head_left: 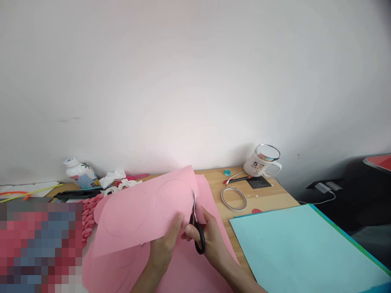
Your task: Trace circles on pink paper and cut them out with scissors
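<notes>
A pink sheet of paper (149, 207) with two faint circles drawn on it is held up, tilted, above more pink paper (189, 264) on the table. My left hand (165, 246) grips its lower edge, thumb on top and the other fingers hidden beneath. In my right hand (207, 236) is a pair of scissors (199, 238) with black handles. The blades point away from me and meet the sheet near its right edge, beside the right circle. How far apart the blades stand is hard to make out.
Light blue sheets (305, 248) lie at the right table edge. Behind them are a white mug (259, 165), a coiled cable (233, 199) and a black card (258, 182). A white bottle (80, 173), crumpled tissue (113, 178) and pink braided material (88, 217) are at the left.
</notes>
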